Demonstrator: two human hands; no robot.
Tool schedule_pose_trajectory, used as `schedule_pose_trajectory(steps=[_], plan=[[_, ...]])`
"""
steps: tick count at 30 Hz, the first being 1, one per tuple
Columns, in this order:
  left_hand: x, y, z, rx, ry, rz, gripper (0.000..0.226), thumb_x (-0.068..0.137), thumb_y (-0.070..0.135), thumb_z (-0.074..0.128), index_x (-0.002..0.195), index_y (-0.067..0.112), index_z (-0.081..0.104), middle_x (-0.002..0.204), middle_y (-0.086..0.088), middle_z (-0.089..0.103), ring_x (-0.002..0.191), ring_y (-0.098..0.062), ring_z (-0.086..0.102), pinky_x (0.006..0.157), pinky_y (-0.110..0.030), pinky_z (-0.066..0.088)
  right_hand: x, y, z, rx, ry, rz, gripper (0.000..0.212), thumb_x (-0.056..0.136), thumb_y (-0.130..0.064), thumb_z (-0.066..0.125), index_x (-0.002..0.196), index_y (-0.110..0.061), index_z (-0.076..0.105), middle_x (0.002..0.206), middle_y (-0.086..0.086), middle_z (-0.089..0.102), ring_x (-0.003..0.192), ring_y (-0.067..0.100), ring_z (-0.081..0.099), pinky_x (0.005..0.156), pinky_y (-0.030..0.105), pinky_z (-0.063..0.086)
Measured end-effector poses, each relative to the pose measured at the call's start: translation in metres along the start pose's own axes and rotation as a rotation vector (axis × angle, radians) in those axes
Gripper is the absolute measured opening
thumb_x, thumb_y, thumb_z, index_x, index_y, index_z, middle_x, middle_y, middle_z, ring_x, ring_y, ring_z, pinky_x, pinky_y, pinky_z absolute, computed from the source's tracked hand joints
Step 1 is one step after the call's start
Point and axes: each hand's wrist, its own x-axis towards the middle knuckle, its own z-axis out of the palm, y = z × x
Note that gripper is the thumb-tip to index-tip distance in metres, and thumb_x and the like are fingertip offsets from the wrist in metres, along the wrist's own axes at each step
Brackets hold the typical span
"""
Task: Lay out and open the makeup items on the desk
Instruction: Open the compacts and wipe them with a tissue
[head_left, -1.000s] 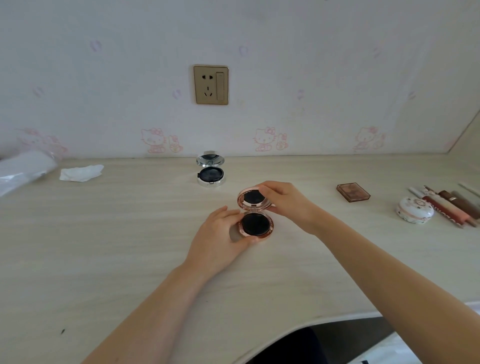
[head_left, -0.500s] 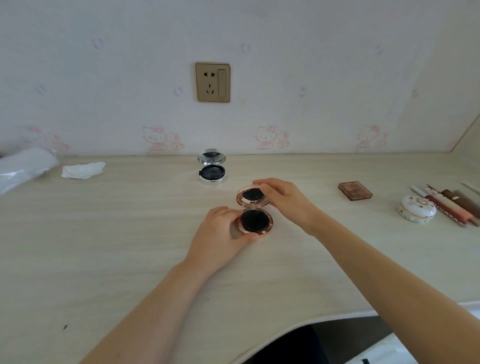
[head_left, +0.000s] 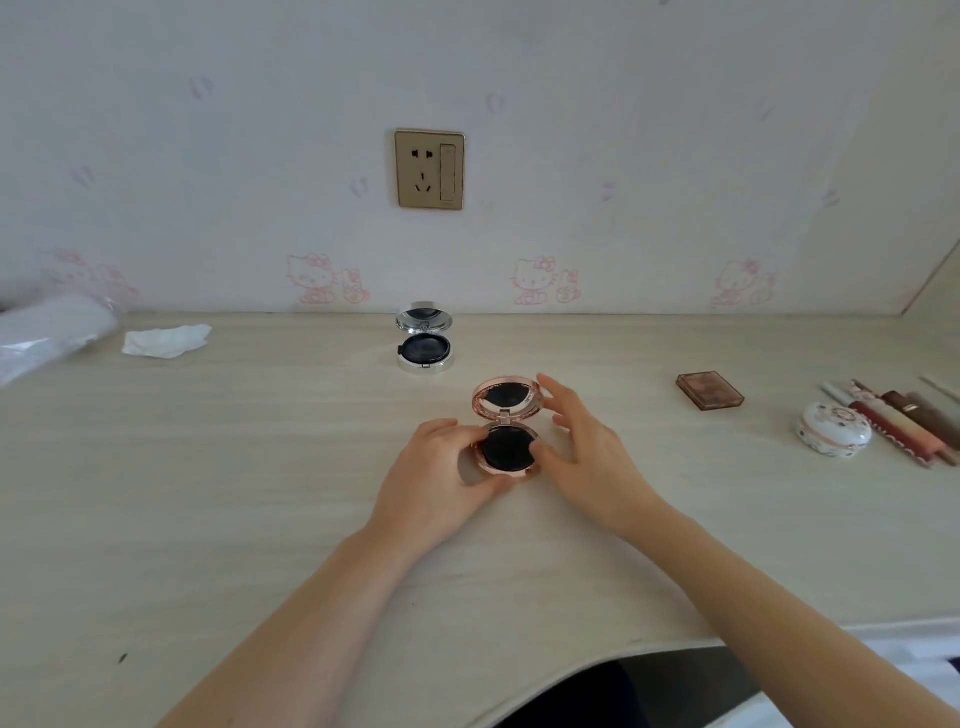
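Rose-gold compact (head_left: 506, 428) sits open on the desk (head_left: 260, 493), near the middle, right in front of the person. Its lid stands up at the back and shows a little mirror. Its bottom part holds a round black puff.

The left hand (head_left: 441, 483) holds the bottom part of the compact. Its fingers curl round the left side, and the thumb comes under the near edge. The right hand (head_left: 587, 447) is on the other side. Its thumb touches the right edge of the bottom part. Its other fingers are spread and loose, close beside the lid. I cannot tell if they touch the lid.

Behind it, near the wall, a silver compact (head_left: 425, 343) also sits open, with its lid up and a black puff inside. The two compacts are apart from each other.

Off to the right lies a small brown palette (head_left: 710, 389), closed and flat. Farther right is a round white case (head_left: 835, 430) with flowers on it, also closed. Just beside that lie some lipstick tubes (head_left: 904, 421) in a row.

On the far left are a crumpled tissue (head_left: 166, 340) and a clear plastic bag (head_left: 52, 332). A gold wall socket (head_left: 429, 170) is on the wall above the desk.
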Motion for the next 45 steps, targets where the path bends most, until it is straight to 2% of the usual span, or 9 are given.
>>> schedule_pose_trajectory(steps=[5, 10, 15, 24, 28, 30, 36, 42, 45], plan=[[0.001, 0.000, 0.000, -0.013, -0.006, -0.003, 0.046, 0.070, 0.060, 0.071, 0.109, 0.037, 0.067, 0.100, 0.020, 0.066, 0.117, -0.008, 0.044, 0.085, -0.015, 0.032, 0.000, 0.000, 0.001, 0.001, 0.021, -0.015, 0.066, 0.084, -0.014, 0.062, 0.140, -0.035, 0.033, 0.131, -0.012, 0.052, 0.123, 0.014, 0.049, 0.096, 0.017, 0.034], [0.002, -0.005, 0.004, 0.023, 0.013, 0.016, 0.047, 0.072, 0.059, 0.071, 0.112, 0.037, 0.066, 0.096, 0.024, 0.060, 0.116, -0.009, 0.045, 0.092, -0.019, 0.036, -0.005, 0.001, 0.001, -0.035, -0.005, -0.028, 0.072, 0.085, -0.021, 0.062, 0.142, -0.043, 0.023, 0.131, -0.005, 0.056, 0.121, 0.016, 0.051, 0.093, 0.021, 0.035], [0.005, -0.010, 0.008, 0.060, 0.041, 0.044, 0.048, 0.074, 0.056, 0.071, 0.114, 0.030, 0.066, 0.108, 0.016, 0.064, 0.112, -0.007, 0.046, 0.094, -0.016, 0.035, -0.006, 0.000, 0.001, -0.021, -0.025, -0.041, 0.075, 0.084, -0.029, 0.065, 0.141, -0.045, 0.020, 0.121, -0.018, 0.063, 0.116, 0.013, 0.054, 0.093, 0.024, 0.039], [0.021, -0.011, 0.010, 0.196, 0.021, 0.065, 0.044, 0.083, 0.055, 0.060, 0.122, 0.034, 0.059, 0.115, 0.017, 0.063, 0.123, -0.004, 0.037, 0.095, -0.022, 0.039, 0.013, 0.000, 0.000, -0.026, -0.076, -0.067, 0.084, 0.085, -0.033, 0.069, 0.149, -0.032, 0.015, 0.124, -0.014, 0.061, 0.118, 0.011, 0.051, 0.089, 0.014, 0.033], [0.040, -0.016, 0.010, 0.305, 0.040, 0.121, 0.041, 0.086, 0.055, 0.057, 0.119, 0.030, 0.062, 0.119, 0.017, 0.062, 0.124, -0.008, 0.040, 0.097, -0.025, 0.038, 0.033, 0.002, 0.000, -0.031, -0.074, -0.079, 0.083, 0.085, -0.030, 0.070, 0.149, -0.024, 0.018, 0.121, -0.010, 0.064, 0.115, 0.013, 0.055, 0.080, 0.000, 0.030], [0.051, -0.020, 0.011, 0.364, 0.057, 0.145, 0.039, 0.086, 0.052, 0.059, 0.115, 0.027, 0.066, 0.120, 0.016, 0.063, 0.124, -0.013, 0.043, 0.100, -0.029, 0.040, 0.046, 0.005, 0.001, -0.026, -0.063, -0.068, 0.083, 0.084, -0.030, 0.070, 0.148, -0.024, 0.019, 0.118, -0.008, 0.066, 0.113, 0.014, 0.056, 0.080, 0.007, 0.032], [0.081, -0.028, 0.019, 0.532, 0.161, 0.191, 0.020, 0.075, 0.041, 0.070, 0.080, 0.022, 0.074, 0.082, 0.011, 0.070, 0.091, -0.018, 0.062, 0.078, -0.030, 0.052, 0.084, 0.005, 0.003, -0.021, -0.054, -0.050, 0.078, 0.085, -0.026, 0.069, 0.147, -0.022, 0.022, 0.113, -0.002, 0.068, 0.107, 0.020, 0.060, 0.071, 0.002, 0.033], [0.104, -0.040, 0.028, 0.650, 0.220, 0.213, 0.014, 0.062, 0.024, 0.085, 0.071, 0.020, 0.075, 0.073, 0.009, 0.071, 0.084, -0.021, 0.065, 0.084, -0.028, 0.038, 0.111, 0.009, 0.007, -0.014, -0.056, -0.051, 0.081, 0.083, -0.027, 0.071, 0.146, -0.023, 0.022, 0.112, 0.001, 0.068, 0.105, 0.023, 0.060, 0.071, 0.013, 0.031], [0.107, -0.046, 0.031, 0.656, 0.283, 0.277, 0.010, 0.075, 0.026, 0.068, 0.077, 0.019, 0.076, 0.079, 0.007, 0.072, 0.084, -0.022, 0.065, 0.085, -0.029, 0.038, 0.122, 0.012, 0.010, -0.038, -0.061, -0.034, 0.075, 0.084, -0.026, 0.068, 0.145, -0.024, 0.025, 0.119, 0.002, 0.063, 0.110, 0.021, 0.056, 0.079, 0.016, 0.032]])
